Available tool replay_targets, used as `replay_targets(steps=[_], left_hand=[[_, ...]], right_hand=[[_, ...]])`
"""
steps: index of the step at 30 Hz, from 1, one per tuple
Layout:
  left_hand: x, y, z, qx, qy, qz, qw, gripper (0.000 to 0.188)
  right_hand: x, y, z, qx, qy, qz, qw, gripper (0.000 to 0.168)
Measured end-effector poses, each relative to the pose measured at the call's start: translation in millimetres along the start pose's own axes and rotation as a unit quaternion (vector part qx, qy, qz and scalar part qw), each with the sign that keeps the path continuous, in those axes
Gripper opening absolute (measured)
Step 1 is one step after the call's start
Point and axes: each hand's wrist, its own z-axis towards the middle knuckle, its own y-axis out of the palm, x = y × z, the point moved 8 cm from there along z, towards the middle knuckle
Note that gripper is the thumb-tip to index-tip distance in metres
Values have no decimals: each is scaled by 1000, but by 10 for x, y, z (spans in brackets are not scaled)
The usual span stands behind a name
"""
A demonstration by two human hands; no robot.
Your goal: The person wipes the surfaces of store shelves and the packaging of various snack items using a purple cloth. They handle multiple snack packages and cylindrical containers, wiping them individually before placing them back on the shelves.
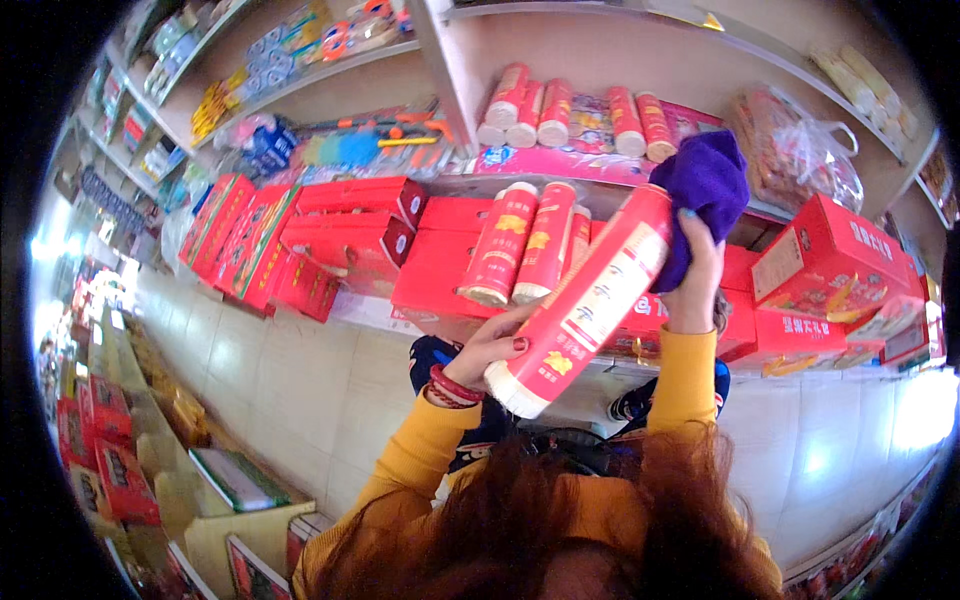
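A long red cylindrical package (592, 300) with a white end lies aslant in front of me. My left hand (491, 349) grips its lower end, the thumb across the red wrap. In my right hand (699, 259) is a bunched purple cloth (701, 180), pressed against the tube's upper end. Just beyond, similar red tubes (501, 244) stand leaning together on a red carton (439, 262). My right palm and most of those fingers are hidden by the cloth.
More red tubes (555, 112) stand on the shelf (592, 45) behind. A clear plastic bag (806, 146) of goods sits to their right. Red gift boxes (832, 255) line the front on both sides. Tiled floor (300, 367) lies left, with a display counter (247, 521) at lower left.
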Motion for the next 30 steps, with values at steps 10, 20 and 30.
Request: replay_targets(steps=[10, 20, 30], left_hand=[[476, -640, -347, 189, 154, 111, 963, 62], [693, -2918, 223, 327, 126, 592, 726, 80], [1621, -1661, 1749, 247, 171, 795, 528, 48]], right_hand=[[318, -153, -410, 91, 20, -73, 993, 38], [519, -648, -792, 156, 98, -41, 982, 39], [866, -915, -763, 202, 149, -34, 967, 43]])
